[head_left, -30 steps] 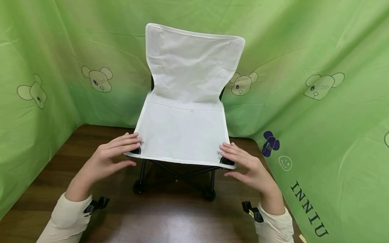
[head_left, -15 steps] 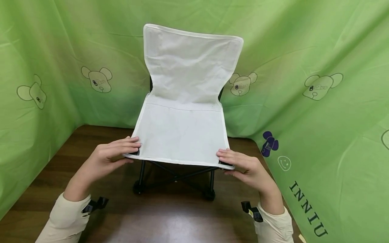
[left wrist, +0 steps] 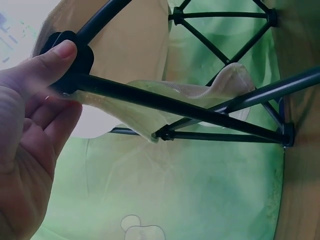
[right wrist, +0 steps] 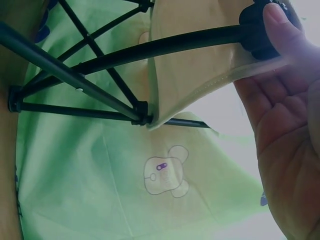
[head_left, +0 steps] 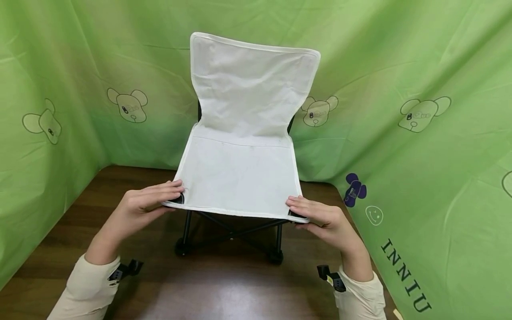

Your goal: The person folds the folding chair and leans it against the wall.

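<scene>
A white folding chair (head_left: 240, 173) stands unfolded on the wooden table in the head view, its backrest upright and away from me. My left hand (head_left: 140, 206) grips the seat's front left corner, fingers on top and thumb beneath. In the left wrist view that thumb presses the black corner joint (left wrist: 85, 60) under the fabric. At the front right corner, my right hand (head_left: 326, 220) holds the seat the same way. Its thumb lies on another black joint (right wrist: 255, 30) in the right wrist view. Black crossed legs (head_left: 232, 234) run below the seat.
Green curtains (head_left: 400, 155) with bear-head prints enclose the table (head_left: 224, 284) at the back and both sides. The chair's backrest (head_left: 256, 84) stands close to the back curtain. A dark camera mount (head_left: 130, 268) sits at the left wrist, with another (head_left: 332, 278) at the right.
Both hands have closed in on the seat's front corners, the thumbs moving up under them. The chair shifted slightly left in view early on; little differs over the last half second.
</scene>
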`<state>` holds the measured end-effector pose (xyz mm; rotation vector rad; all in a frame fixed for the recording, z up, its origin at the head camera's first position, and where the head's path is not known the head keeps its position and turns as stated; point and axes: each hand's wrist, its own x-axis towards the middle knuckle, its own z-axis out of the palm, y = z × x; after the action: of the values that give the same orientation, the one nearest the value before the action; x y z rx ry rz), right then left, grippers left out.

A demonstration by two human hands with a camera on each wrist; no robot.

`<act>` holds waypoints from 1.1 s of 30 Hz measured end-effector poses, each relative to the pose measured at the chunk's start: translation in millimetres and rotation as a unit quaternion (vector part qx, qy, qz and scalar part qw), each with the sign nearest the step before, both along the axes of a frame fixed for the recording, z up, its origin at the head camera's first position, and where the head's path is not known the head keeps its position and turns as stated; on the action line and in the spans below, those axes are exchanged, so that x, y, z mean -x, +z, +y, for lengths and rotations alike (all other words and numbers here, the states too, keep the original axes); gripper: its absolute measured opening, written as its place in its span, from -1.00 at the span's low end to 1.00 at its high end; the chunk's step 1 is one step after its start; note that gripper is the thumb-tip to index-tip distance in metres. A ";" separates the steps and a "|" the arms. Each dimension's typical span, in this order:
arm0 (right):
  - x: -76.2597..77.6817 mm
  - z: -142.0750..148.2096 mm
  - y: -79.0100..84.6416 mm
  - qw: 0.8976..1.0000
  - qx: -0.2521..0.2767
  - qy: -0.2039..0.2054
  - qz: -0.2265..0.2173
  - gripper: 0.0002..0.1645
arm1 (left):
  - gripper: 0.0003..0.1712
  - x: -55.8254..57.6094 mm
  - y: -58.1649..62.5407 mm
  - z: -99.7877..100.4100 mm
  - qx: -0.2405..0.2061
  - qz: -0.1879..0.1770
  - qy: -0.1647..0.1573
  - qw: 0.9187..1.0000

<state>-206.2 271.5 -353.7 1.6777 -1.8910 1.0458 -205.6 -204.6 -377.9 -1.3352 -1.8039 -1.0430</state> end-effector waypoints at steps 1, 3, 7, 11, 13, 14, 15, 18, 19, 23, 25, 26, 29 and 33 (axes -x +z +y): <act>-0.4 -0.6 0.4 1.000 0.001 0.001 -0.001 -0.43 | -0.59 -0.1 0.0 0.3 -0.002 0.001 0.000 1.000; -1.5 -1.7 1.2 1.000 0.003 0.003 -0.005 -0.41 | -0.58 -0.4 -0.2 1.0 -0.005 0.003 0.001 1.000; -3.8 -2.9 2.9 1.000 0.008 0.005 -0.008 -0.40 | -0.59 -1.1 0.8 3.4 -0.007 0.014 0.004 1.000; -5.1 -4.1 3.3 1.000 0.017 0.005 -0.003 -0.42 | -0.61 -2.1 1.6 7.5 -0.016 0.028 0.009 0.999; -5.2 -4.9 3.7 1.000 0.022 0.004 0.003 -0.43 | -0.62 -2.6 2.6 10.4 -0.023 0.036 0.010 0.999; -5.2 -5.3 3.9 1.000 0.024 0.003 0.006 -0.43 | -0.62 -2.9 3.1 11.8 -0.026 0.040 0.010 0.999; -5.2 -5.7 4.2 1.000 0.025 0.003 0.009 -0.45 | -0.62 -3.2 3.7 13.2 -0.028 0.044 0.011 0.999; -5.7 -7.1 5.7 0.999 0.029 0.000 0.017 -0.50 | -0.61 -4.1 5.7 17.3 -0.035 0.056 0.015 0.998; -6.1 -7.6 6.0 0.999 0.030 -0.001 0.019 -0.52 | -0.60 -4.6 6.1 18.4 -0.037 0.060 0.017 0.997; -7.7 -9.5 7.0 0.999 0.033 -0.002 0.025 -0.58 | -0.58 -6.3 7.4 22.4 -0.042 0.072 0.025 0.996; -8.3 -10.4 7.3 0.999 0.037 -0.002 0.028 -0.58 | -0.58 -6.8 7.5 24.1 -0.045 0.077 0.029 0.996; -8.4 -10.9 7.5 0.999 0.039 -0.001 0.030 -0.58 | -0.59 -6.9 7.5 24.9 -0.047 0.078 0.031 0.995; -7.7 -12.4 7.7 0.998 0.047 -0.001 0.035 -0.58 | -0.61 -6.5 6.9 27.1 -0.057 0.080 0.035 0.995; -5.5 -13.3 7.5 0.998 0.051 -0.008 0.043 -0.60 | -0.63 -5.0 5.4 29.8 -0.072 0.082 0.042 0.993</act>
<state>-200.8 258.2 -346.2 1.6213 -1.7626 1.0292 -200.6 -174.8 -372.5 -1.2110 -1.6182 -0.9709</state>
